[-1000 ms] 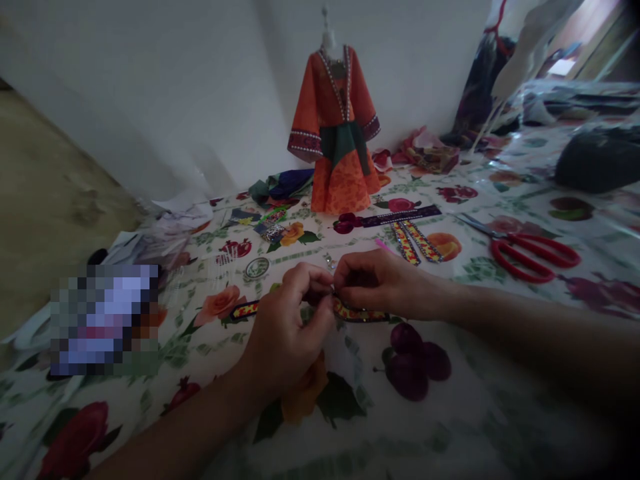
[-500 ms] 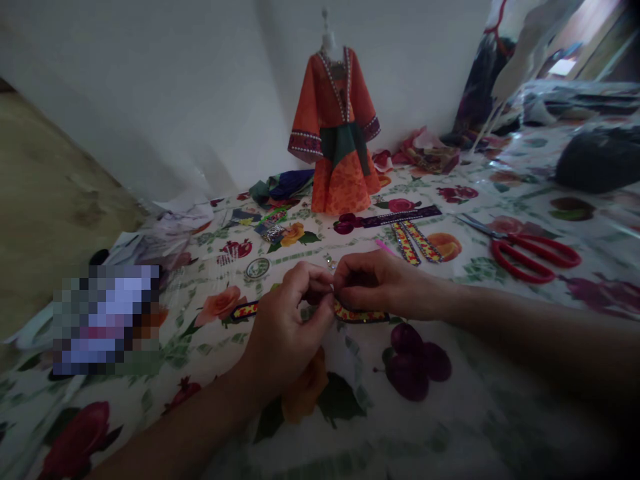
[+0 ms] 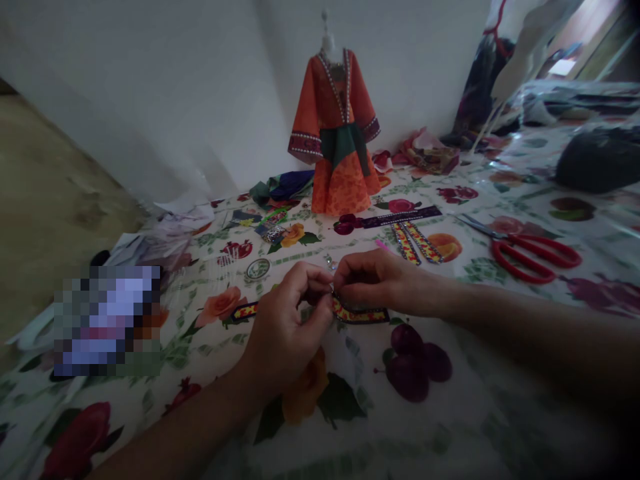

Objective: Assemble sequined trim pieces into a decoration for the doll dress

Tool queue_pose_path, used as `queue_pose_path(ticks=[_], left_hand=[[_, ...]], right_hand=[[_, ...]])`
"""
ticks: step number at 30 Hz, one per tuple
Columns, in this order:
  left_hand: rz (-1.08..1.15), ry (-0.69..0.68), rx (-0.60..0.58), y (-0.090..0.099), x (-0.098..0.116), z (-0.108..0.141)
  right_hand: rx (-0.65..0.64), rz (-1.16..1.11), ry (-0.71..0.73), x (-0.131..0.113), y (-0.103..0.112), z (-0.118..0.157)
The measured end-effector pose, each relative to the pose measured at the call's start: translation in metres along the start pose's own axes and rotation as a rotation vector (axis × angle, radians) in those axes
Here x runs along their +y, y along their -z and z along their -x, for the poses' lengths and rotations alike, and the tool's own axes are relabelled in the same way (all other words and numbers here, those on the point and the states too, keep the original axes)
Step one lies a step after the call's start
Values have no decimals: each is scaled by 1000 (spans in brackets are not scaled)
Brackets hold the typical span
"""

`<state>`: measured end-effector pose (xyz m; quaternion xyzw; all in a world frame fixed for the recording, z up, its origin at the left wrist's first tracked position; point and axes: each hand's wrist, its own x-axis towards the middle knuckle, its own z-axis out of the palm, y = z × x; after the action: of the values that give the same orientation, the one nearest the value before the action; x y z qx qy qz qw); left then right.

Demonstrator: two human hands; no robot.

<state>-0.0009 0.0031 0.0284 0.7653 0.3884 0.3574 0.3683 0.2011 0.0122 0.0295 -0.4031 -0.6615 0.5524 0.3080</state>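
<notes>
Near the middle of the table, my left hand (image 3: 295, 317) is closed in a pinch on a yellow-and-red patterned trim strip (image 3: 365, 316) with dark edges. One end of the strip shows to the left of that hand, the other bends out to the right. My right hand (image 3: 375, 277) is closed too, thumb and forefinger pinched at the strip's raised middle, touching the left fingertips. A tiny pale thing shows between the fingertips, too small to name. Just beyond the hands lie small shiny bits (image 3: 329, 262).
A doll-sized stand wears an orange outfit (image 3: 336, 133) at the back. Red-handled scissors (image 3: 525, 253) lie at the right, beside two patterned strips (image 3: 417, 243) and a dark trim strip (image 3: 400, 217). A pixelated object (image 3: 107, 320) is at the left. Black bundle (image 3: 600, 157) far right.
My right fingers have shifted very slightly at the pinch, and a little more of the strip shows below them. Otherwise the hands stay in place.
</notes>
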Motion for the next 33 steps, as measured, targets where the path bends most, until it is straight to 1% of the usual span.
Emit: queue_pose_path(ticks=[17, 23, 29, 33], left_hand=[[47, 3, -4, -1, -3, 0], [34, -4, 11, -1, -4, -1], [37, -14, -6, -1, -4, 0], [29, -15, 0, -2, -4, -1]], right_hand=[[0, 50, 51, 4, 0, -1], [4, 44, 75, 4, -1, -1], [8, 88, 110, 7, -1, 0], [7, 74, 115, 8, -2, -1]])
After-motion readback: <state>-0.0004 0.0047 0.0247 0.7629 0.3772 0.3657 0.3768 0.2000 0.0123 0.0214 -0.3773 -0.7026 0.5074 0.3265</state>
